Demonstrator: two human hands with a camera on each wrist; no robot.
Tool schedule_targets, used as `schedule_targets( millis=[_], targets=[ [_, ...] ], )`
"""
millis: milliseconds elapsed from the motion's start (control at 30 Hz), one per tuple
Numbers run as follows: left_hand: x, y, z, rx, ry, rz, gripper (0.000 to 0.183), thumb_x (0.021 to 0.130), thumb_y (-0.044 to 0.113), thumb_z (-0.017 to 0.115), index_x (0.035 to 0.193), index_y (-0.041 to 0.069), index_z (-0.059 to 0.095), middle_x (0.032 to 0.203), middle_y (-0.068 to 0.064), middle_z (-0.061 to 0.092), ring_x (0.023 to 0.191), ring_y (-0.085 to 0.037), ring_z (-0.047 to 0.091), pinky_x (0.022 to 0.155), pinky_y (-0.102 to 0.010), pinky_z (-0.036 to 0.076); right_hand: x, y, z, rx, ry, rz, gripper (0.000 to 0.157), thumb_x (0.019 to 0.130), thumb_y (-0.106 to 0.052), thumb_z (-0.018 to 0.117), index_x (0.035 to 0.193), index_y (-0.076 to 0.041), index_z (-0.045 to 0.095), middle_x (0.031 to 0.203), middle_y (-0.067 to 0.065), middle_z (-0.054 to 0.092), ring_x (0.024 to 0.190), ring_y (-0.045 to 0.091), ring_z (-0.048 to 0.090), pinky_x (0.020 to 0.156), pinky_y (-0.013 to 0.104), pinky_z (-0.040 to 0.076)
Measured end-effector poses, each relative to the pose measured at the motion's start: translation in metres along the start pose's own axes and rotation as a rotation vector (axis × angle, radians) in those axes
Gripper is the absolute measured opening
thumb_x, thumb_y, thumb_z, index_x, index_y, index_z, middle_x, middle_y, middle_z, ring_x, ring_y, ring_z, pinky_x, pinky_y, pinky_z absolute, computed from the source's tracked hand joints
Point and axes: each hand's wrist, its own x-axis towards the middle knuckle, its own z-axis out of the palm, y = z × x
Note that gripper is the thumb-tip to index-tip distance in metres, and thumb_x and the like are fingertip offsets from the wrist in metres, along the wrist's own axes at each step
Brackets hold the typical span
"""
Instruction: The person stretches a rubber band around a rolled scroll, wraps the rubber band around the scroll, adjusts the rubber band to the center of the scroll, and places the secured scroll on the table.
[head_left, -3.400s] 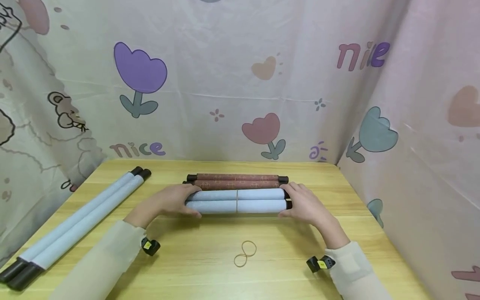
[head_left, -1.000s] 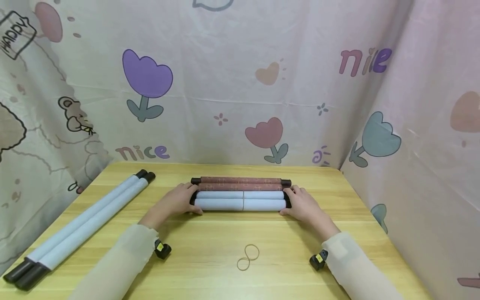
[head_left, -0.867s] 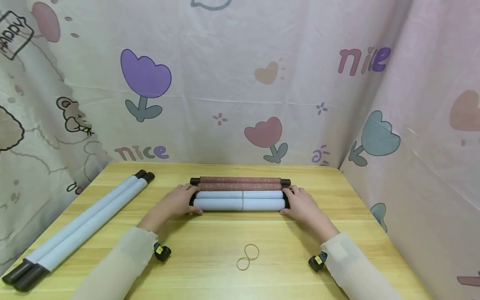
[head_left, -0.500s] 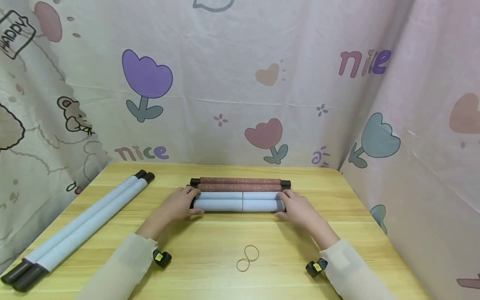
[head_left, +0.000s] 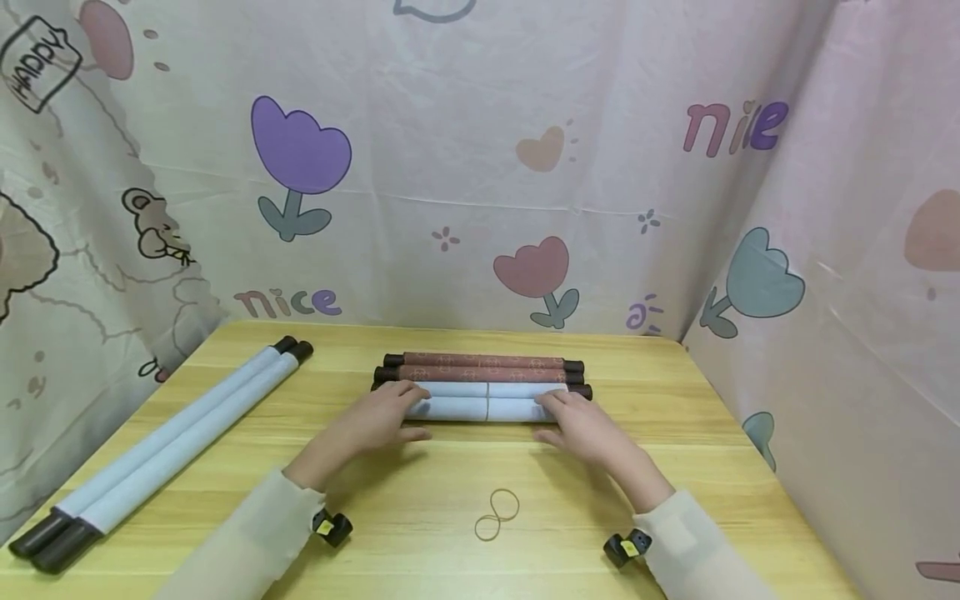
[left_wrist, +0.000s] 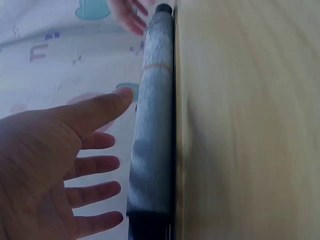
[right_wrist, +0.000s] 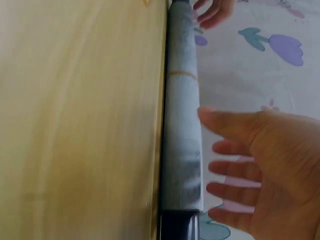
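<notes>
Item 1: two pale blue, matte cylindrical rolls with dark end caps (head_left: 453, 407), side by side at the far middle of the yellow wood-grain tabletop (head_left: 420, 554), ringed at mid-length by a thin tan band (head_left: 487, 402). Judged finished: bound and in place.

Item 2: two reddish-brown patterned rolls with black ends (head_left: 480, 367), parallel, just beyond item 1. Judged placed; I cannot make out a binding.

Item 3: two longer pale blue tubes with glossy black ends (head_left: 187, 437), slanting along the left side. No band visible; judged outstanding.

Item 4: one loose tan loop, thin, twisted into a figure eight (head_left: 497, 520), near middle; apparently unused, perhaps meant for item 3.

Grip: nothing grasped. My left hand (head_left: 375, 414) and right hand (head_left: 588, 425) hover at item 1's ends, fingers extended; whether my right thumb touches, I cannot tell.
</notes>
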Motion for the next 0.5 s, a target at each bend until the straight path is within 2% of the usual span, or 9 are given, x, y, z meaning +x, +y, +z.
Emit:
schedule_targets(
  millis=[100,233,367,500],
  targets=[
    [0.001,0.01,0.001,-0.041,-0.005,0.029,0.059,0.088,0.043,0.071,0.13,0.004,0.058,0.126,-0.013,0.058,0.117,-0.035,0.054,0.1,-0.049,0.043,-0.002,-0.005,0.002,0.056,0.002,-0.078,0.056,0.09,-0.036,0.071,0.133,-0.004,0.057,0.134,0.015,0.057,0.125,0.034,0.051,0.105,0.05,0.038],
    [0.001,0.024,0.004,-0.079,-0.013,0.069,0.057,0.088,0.042,0.071,0.129,0.005,0.058,0.125,-0.012,0.059,0.115,-0.032,0.056,0.098,-0.047,0.046,-0.006,-0.014,0.003,0.123,-0.037,-0.167,0.052,0.091,-0.035,0.069,0.133,-0.007,0.058,0.133,0.01,0.058,0.124,0.03,0.052,0.105,0.048,0.039],
    [0.0,0.037,0.008,-0.082,-0.026,0.119,0.058,0.088,0.043,0.071,0.129,0.005,0.059,0.125,-0.01,0.061,0.113,-0.03,0.059,0.096,-0.045,0.047,-0.011,-0.025,0.002,0.172,-0.131,-0.211,0.053,0.091,-0.037,0.069,0.135,-0.012,0.057,0.134,0.004,0.058,0.124,0.025,0.052,0.105,0.045,0.039],
    [0.0,0.051,0.011,-0.089,-0.056,0.156,0.056,0.088,0.046,0.07,0.128,0.007,0.06,0.122,-0.007,0.063,0.108,-0.026,0.061,0.093,-0.042,0.05,-0.015,-0.035,-0.001,0.168,-0.228,-0.264,0.054,0.089,-0.042,0.07,0.136,-0.018,0.058,0.134,-0.001,0.057,0.123,0.018,0.053,0.104,0.041,0.041]
  ],
)
